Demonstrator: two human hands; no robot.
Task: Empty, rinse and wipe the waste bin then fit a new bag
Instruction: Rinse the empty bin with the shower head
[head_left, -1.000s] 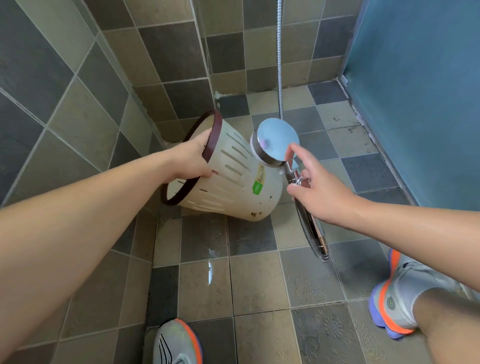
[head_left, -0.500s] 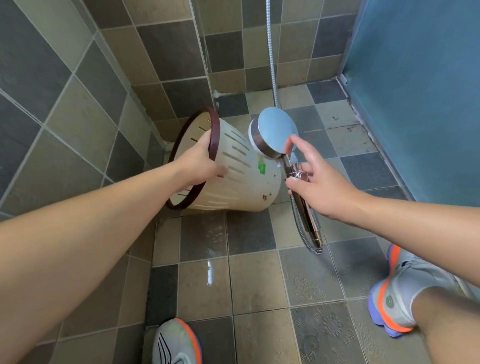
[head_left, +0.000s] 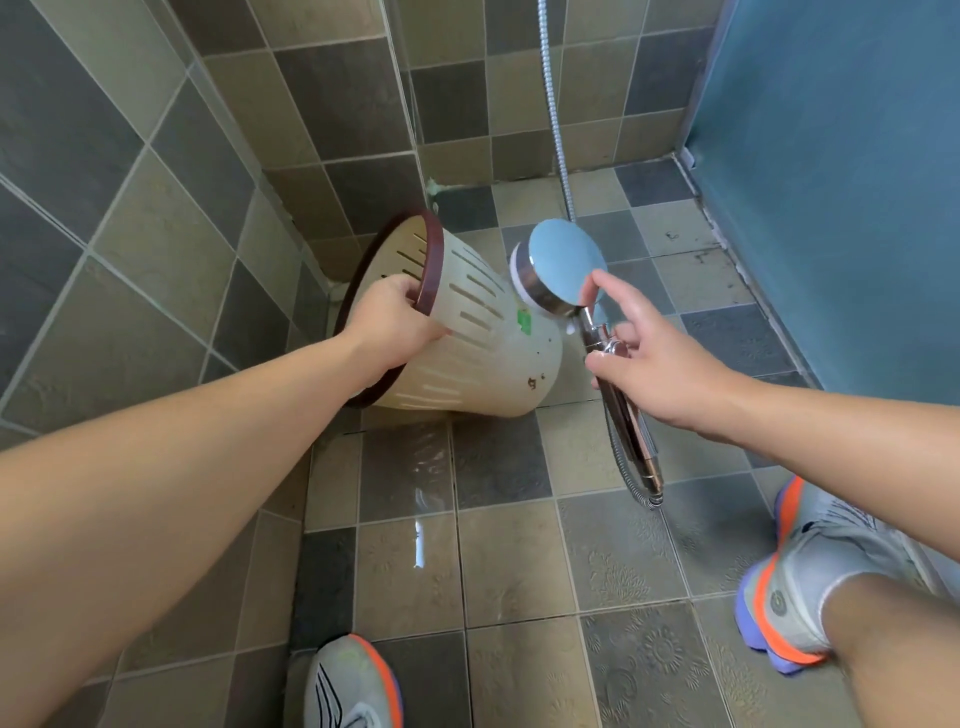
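A cream slotted waste bin (head_left: 483, 358) with a dark brown rim is tipped on its side above the tiled floor, its opening turned left toward the wall. My left hand (head_left: 392, 322) grips the rim, fingers curled inside. A chrome shower head (head_left: 563, 270) faces the bin's outer wall, nearly touching it. My right hand (head_left: 644, 353) holds the shower handle, with the forefinger stretched up against the back of the head. The bin carries a green sticker and some brown spots near its base. I cannot make out any water spray.
The floor (head_left: 498, 545) is wet grey and beige tile. Tiled walls close in at the left and back, and a blue panel (head_left: 831, 182) stands on the right. The metal hose (head_left: 553, 104) hangs from above. My two shoes (head_left: 795, 582) stand at the bottom edge.
The bin has turned and lifted a little, its rim now higher and its base swung down to the right. The shower head has moved closer to the bin's side.
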